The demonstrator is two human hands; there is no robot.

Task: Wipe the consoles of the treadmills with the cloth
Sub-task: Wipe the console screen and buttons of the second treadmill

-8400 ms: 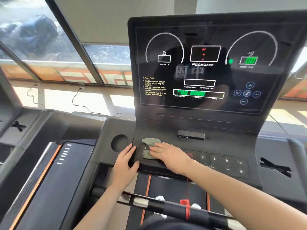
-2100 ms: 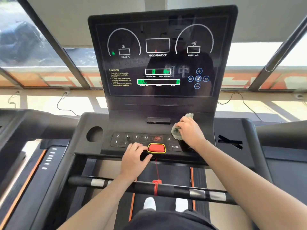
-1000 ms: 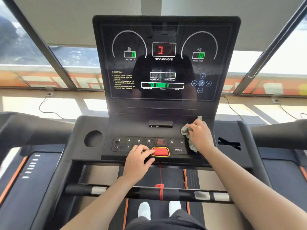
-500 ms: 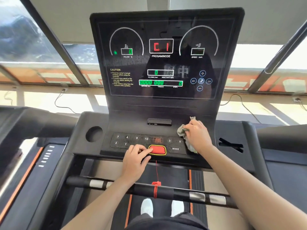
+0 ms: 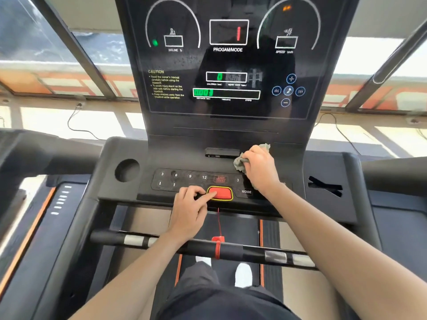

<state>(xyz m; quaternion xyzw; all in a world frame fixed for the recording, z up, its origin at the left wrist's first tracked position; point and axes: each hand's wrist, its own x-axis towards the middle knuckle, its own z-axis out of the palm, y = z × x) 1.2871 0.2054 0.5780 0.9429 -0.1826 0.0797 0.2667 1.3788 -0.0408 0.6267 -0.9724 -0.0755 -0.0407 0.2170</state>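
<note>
Head view: the treadmill console [image 5: 129, 204] fills the middle, its dark screen [image 5: 227, 65] rising toward 12 o'clock with lit green digits and a red figure under the words PROGAM/MODE. The right hand [image 5: 260, 169] sits just right of centre, at about 1 o'clock from the red stop key [image 5: 220, 193], with its fingers curled shut around the grey cloth [image 5: 240, 162]. The cloth is bunched in that grip and pressed on the console's sloped face, just right of the small slot [image 5: 222, 152] and above the keypad [image 5: 184, 180]; a corner of it sticks out past the knuckles toward 12 o'clock. The left hand [image 5: 189, 211] lies at the keypad's lower edge, at 8 o'clock from the stop key, fingers loosely bent and holding nothing, its forefinger stretched out with the tip touching the red key. A round cup hole [image 5: 127, 170] lies at 9 o'clock on the console. The handlebar [image 5: 254, 251] crosses below both wrists, with a red cord [image 5: 218, 224] hanging from the key to it.
</note>
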